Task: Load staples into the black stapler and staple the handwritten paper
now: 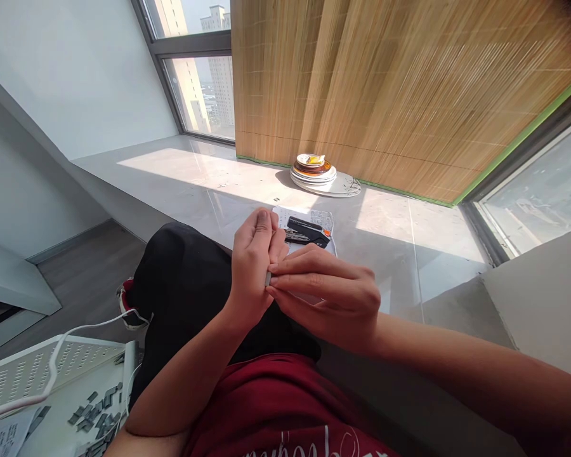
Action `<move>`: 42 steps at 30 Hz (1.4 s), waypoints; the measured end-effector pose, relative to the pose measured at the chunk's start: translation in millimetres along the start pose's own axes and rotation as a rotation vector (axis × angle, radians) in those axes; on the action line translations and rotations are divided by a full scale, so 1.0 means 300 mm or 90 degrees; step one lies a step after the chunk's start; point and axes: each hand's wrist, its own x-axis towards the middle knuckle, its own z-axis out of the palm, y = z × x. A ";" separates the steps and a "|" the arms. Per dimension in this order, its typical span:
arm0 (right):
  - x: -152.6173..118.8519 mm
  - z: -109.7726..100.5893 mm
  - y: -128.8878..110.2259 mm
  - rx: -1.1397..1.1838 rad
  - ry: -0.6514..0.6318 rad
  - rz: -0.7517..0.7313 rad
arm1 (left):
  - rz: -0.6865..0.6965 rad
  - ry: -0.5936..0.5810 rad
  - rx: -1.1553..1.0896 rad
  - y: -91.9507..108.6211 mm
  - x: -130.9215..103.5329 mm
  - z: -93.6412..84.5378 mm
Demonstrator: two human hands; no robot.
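My left hand [253,263] is raised over my lap, with its fingers curled closed and its thumb on top. What lies inside its fingers is hidden. My right hand [328,289] meets it from the right, fingertips pinched around a small grey strip [268,278] that touches the left palm. Just beyond the hands, a black stapler [309,231] with an orange-red spot at its right end lies on a printed sheet [326,219]. The hands cover part of both.
A stack of plates [313,174] with a yellow packet stands by the bamboo blind [361,82] on the pale sill [209,184]. At lower left, a white basket [23,365] holds loose grey pieces [95,409] and printed paper. A white cable [54,362] crosses it.
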 end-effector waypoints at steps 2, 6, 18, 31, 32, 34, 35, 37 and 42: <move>-0.002 0.000 -0.001 -0.001 -0.002 0.003 | 0.006 -0.003 0.003 0.001 -0.002 0.001; -0.001 -0.002 -0.006 -0.006 -0.011 -0.007 | 0.012 -0.005 -0.004 0.004 -0.007 0.006; 0.002 -0.006 -0.014 0.021 0.007 -0.028 | 0.006 0.005 -0.005 0.009 -0.020 0.019; -0.002 -0.010 -0.022 0.042 0.005 -0.016 | 0.027 0.023 -0.004 0.007 -0.029 0.028; -0.004 -0.010 -0.022 0.043 0.004 -0.015 | 0.030 0.027 -0.007 0.007 -0.030 0.030; -0.007 -0.010 -0.023 0.042 0.005 -0.008 | 0.036 0.037 -0.015 0.006 -0.032 0.031; -0.009 -0.010 -0.024 0.042 0.006 -0.004 | 0.039 0.043 -0.017 0.005 -0.033 0.032; -0.012 -0.007 -0.025 0.042 0.009 0.005 | 0.051 0.052 -0.014 0.004 -0.035 0.032; -0.010 0.001 -0.027 0.051 0.042 0.060 | 0.076 0.075 0.001 0.005 -0.031 0.033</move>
